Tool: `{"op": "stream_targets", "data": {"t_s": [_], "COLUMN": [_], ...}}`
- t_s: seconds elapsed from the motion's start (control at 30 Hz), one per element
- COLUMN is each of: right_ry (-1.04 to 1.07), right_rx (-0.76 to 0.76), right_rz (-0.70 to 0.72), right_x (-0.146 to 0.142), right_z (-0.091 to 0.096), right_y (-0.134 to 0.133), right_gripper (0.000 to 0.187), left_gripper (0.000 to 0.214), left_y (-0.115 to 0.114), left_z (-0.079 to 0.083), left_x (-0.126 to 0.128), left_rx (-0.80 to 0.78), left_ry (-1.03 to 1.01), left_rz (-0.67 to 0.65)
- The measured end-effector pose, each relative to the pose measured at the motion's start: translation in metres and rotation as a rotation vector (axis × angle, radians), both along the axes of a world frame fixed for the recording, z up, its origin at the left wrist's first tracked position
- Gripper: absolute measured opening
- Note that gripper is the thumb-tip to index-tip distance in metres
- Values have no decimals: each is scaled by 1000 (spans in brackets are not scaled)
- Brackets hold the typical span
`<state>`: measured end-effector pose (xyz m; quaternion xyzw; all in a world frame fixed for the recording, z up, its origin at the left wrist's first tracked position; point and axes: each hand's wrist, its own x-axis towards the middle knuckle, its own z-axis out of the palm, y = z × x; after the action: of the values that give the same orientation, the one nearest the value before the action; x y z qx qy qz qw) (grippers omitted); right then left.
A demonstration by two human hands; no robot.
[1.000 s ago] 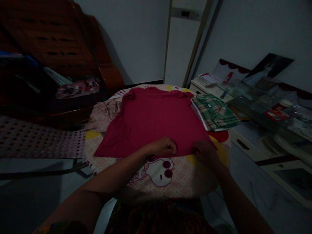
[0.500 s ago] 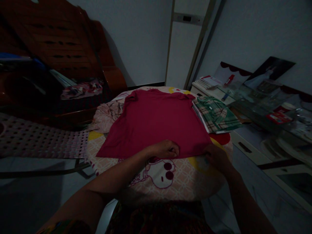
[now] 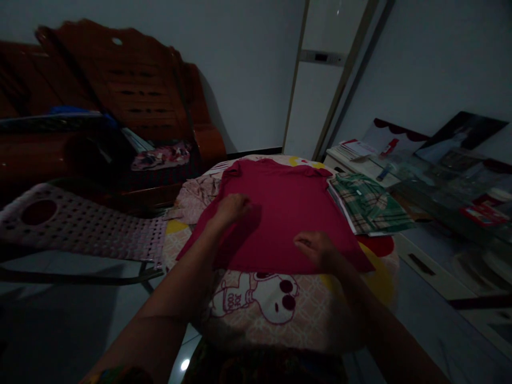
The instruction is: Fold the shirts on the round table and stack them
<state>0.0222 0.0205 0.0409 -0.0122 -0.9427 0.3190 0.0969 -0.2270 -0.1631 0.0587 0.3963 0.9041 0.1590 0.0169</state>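
Observation:
A dark red T-shirt [image 3: 280,208] lies flat on a round table covered with a cartoon-print cloth [image 3: 256,298]. My left hand [image 3: 232,207] rests on the shirt's left side, halfway up, with fingers curled; the blur hides whether it grips the cloth. My right hand [image 3: 317,248] lies flat on the lower right part of the shirt, fingers stretched out and pressed on the fabric.
A folded green plaid garment [image 3: 368,205] sits at the table's right edge. A crumpled pale garment [image 3: 196,192] lies at the left. A perforated plastic chair [image 3: 80,224] stands left, a wooden bench [image 3: 132,96] behind, a cluttered low cabinet [image 3: 440,186] right.
Both hands left the shirt's bottom hem. The left hand went up and left onto the shirt's side; the right hand slid up onto the lower right part. The view tilted up a little.

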Motion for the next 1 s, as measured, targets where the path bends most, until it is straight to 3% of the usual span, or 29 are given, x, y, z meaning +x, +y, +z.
{"op": "stream_targets", "data": {"t_s": [0.1,0.2,0.4,0.67,0.83,0.9,1.0], "right_ry": [-34,-71,-143,-166,-160,-168,-175], "right_rx": [-56,-123,-212,-358,-500,-602,-807], "right_rz": [64,134,210,134,69,26,-48], "right_x": [-25,-42,-58,-58,-57,-59,-65], "right_z": [2,0,-14,-27,-37,-42,-48], "right_y": [-17,-35,-53,-55,-54,-54,-54], "right_gripper": [19,20,18,17,15,15,22], "left_gripper": [35,37,35,35,40,39,36], "left_y": [-26,-51,-86,-119,-142,-139,-116], "left_z": [3,-1,-24,-29,-30,-25,-12], "left_x": [-29,-41,-39,-37,-25,-17,2], "left_rx": [-56,-94,-140,-91,-83,8,157], "left_ry": [89,52,16,-120,-223,-215,-204], "left_rz": [229,368,446,379,220,174,73]}}
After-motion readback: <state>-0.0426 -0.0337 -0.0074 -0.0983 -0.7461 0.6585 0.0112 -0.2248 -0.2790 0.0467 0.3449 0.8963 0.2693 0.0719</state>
